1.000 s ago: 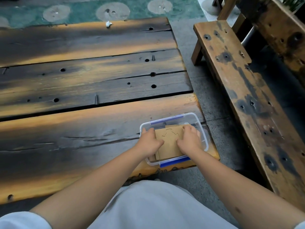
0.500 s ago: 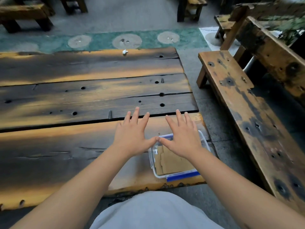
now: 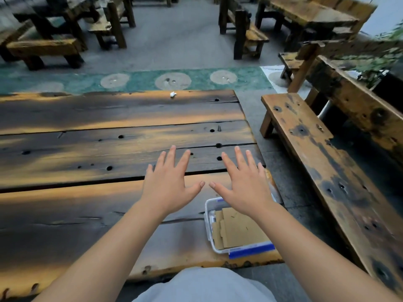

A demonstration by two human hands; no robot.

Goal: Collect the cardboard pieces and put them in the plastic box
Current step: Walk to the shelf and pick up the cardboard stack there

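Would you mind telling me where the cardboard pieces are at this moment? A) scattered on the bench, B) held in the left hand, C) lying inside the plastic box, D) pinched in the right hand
C: the cardboard pieces lie flat inside the plastic box at the table's near edge, while the left hand and right hand are spread open with straight fingers and hold nothing.

The right hand [image 3: 244, 188] and its forearm hide the far right part of the box [image 3: 208, 227] and some of the cardboard [image 3: 237, 232] in it. The desk [image 3: 87, 149] is cut off at the left edge. The plant [image 3: 375, 59] at upper right is blurred, and the white scrap [image 3: 173, 94] on the far plank is too small to tell.
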